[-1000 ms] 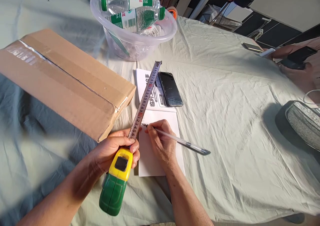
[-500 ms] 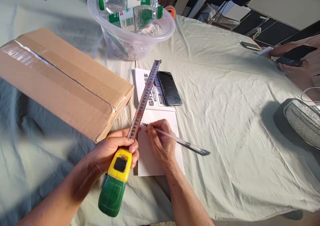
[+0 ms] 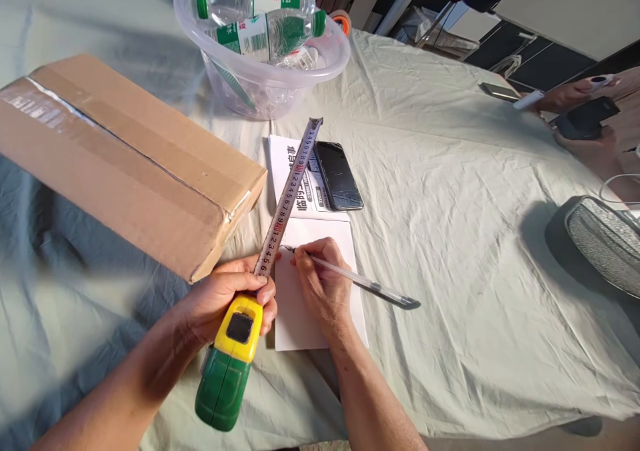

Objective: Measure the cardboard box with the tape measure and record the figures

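Green and yellow, the tape measure (image 3: 223,371) is gripped in my left hand (image 3: 215,304), fingers closed, the thumb pressing the drawn-out blade (image 3: 287,204) near the case. That blade slants over the notebook (image 3: 341,229), its hooked end by the phone (image 3: 340,176); I cannot tell whether it touches paper. My right hand (image 3: 327,288) is on the blank lower page, pinching the pen (image 3: 357,280) between thumb and fingers, its tip near the left edge. The phone lies on the printed upper page. On my left is the taped box (image 3: 140,164); beyond, the basin (image 3: 280,98) holds bottles (image 3: 255,36). Far right, another person's hands (image 3: 570,96) are at a dark device (image 3: 585,119).
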The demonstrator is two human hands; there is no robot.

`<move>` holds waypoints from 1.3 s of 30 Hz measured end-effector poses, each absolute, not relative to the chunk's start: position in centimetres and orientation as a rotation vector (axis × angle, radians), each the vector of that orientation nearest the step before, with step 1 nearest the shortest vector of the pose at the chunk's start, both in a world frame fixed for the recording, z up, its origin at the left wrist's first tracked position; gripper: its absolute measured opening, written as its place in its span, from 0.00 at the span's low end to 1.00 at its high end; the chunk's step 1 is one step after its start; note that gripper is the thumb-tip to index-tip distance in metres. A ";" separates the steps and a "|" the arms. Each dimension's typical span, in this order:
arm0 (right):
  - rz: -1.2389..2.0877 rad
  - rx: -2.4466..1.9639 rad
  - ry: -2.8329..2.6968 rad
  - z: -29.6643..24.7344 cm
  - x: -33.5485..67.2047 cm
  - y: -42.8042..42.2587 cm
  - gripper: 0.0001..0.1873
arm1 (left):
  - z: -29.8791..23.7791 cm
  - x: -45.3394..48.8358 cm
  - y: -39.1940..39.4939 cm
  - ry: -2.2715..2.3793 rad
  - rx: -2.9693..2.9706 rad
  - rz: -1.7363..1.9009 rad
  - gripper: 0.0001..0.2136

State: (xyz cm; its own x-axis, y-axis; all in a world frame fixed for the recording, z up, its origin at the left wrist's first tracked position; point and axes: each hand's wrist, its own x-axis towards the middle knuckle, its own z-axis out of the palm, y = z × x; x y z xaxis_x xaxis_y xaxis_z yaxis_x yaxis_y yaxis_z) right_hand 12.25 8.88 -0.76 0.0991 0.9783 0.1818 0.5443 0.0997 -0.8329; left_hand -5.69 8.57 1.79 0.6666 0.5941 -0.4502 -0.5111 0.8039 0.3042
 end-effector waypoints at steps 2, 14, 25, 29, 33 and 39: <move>0.661 -1.547 -1.549 -0.7 12.2 8.9 0.05 | 1.7 -5.7 8.6 0.560 0.158 0.629 0.06; 0.684 -1.543 -1.553 -0.5 12.2 8.9 0.05 | 1.7 -5.6 8.5 0.559 0.168 0.630 0.04; 0.661 -1.538 -1.520 -1.0 12.3 8.8 0.06 | 1.6 -5.7 8.5 0.555 0.173 0.630 0.06; 0.664 -1.549 -1.522 -0.8 12.2 8.9 0.05 | 1.6 -5.6 8.4 0.557 0.166 0.633 0.06; 0.667 -1.542 -1.524 -0.7 12.2 8.8 0.05 | 1.6 -5.7 8.4 0.553 0.168 0.635 0.04; 0.658 -1.554 -1.530 -0.7 12.3 8.8 0.06 | 1.7 -5.6 8.4 0.556 0.179 0.640 0.04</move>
State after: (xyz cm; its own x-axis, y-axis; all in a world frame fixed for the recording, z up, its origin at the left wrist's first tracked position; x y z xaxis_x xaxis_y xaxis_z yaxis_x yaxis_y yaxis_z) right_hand 12.31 8.76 -0.74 0.1179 0.9755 0.1858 0.5366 0.0949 -0.8385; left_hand -5.62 8.44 1.69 0.6626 0.6098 -0.4348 -0.5162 0.7925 0.3249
